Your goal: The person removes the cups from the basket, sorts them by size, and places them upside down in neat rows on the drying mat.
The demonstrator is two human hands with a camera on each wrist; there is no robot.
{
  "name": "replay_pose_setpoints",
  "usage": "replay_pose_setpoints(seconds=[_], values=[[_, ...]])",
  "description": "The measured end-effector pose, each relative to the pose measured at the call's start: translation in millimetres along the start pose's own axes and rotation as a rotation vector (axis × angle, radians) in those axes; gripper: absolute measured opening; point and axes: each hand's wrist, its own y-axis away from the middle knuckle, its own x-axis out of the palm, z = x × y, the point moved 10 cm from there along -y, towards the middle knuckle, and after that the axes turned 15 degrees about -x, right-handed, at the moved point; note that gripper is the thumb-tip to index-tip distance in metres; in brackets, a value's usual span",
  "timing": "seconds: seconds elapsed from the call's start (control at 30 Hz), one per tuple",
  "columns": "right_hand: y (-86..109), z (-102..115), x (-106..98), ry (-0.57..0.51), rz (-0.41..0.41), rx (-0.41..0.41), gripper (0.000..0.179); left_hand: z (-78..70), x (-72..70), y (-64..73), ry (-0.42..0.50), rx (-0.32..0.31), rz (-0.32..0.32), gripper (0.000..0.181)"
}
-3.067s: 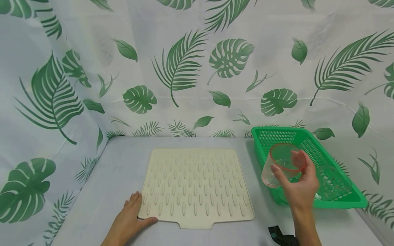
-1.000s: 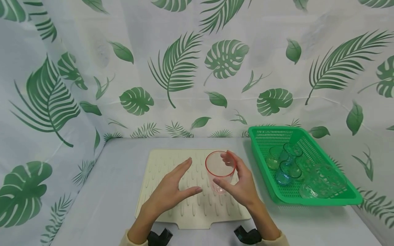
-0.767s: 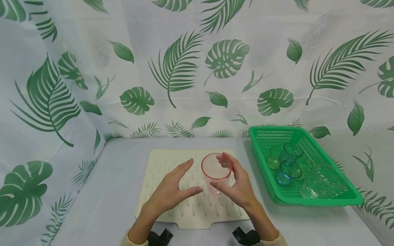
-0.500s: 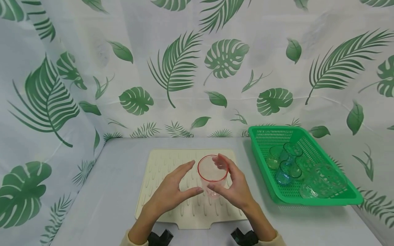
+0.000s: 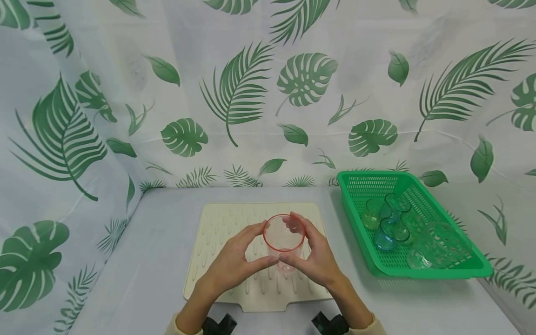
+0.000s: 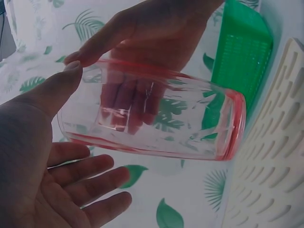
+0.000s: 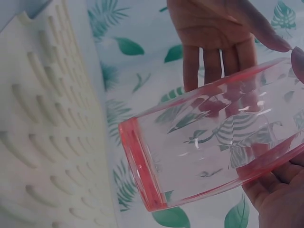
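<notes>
A clear drinking glass [image 5: 284,235] with a red rim and reddish base stands upright above the cream ridged drying mat [image 5: 228,288]. My right hand [image 5: 316,258] grips it from the right, thumb in front and fingers round the far side. My left hand [image 5: 232,260] is at its left side, fingertips by the rim and thumb tip close to the right thumb. In the left wrist view, the left fingers [image 6: 97,178] are spread and fairly straight beside the glass [image 6: 156,114]. The right wrist view shows the glass base [image 7: 142,166] apart from the mat [image 7: 47,142].
On the right stands a green plastic basket [image 5: 444,272] holding several glasses, among them a blue one [image 5: 391,235] and a large clear ribbed piece [image 5: 439,246]. A leaf-printed curtain [image 5: 251,153] hangs behind the white table [image 5: 159,242]. Black wrist cameras [image 5: 219,324] are strapped on.
My right hand has carried the glass from the basket leftward over the mat. My left hand has left the mat's left edge and come up to the glass; the gap between them has closed.
</notes>
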Motion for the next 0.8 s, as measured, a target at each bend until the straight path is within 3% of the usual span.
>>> replay_pose_setpoints(seconds=[0.27, 0.57, 0.8], values=[[-0.7, 3.0, 5.4, -0.06, 0.03, 0.005, 0.088, -1.1, -1.4, 1.1, 0.031, -0.004, -0.002, 0.076], [-0.7, 6.0, 13.4, -0.209, 0.034, -0.056, 0.083, -5.1, -6.6, 1.7, 0.091, 0.061, -0.027, 0.076], [0.5, 8.6, 20.7, -0.235, 0.047, -0.067, 0.083, -3.8, -6.5, -0.9, 0.118, 0.022, -0.027, 0.079]])
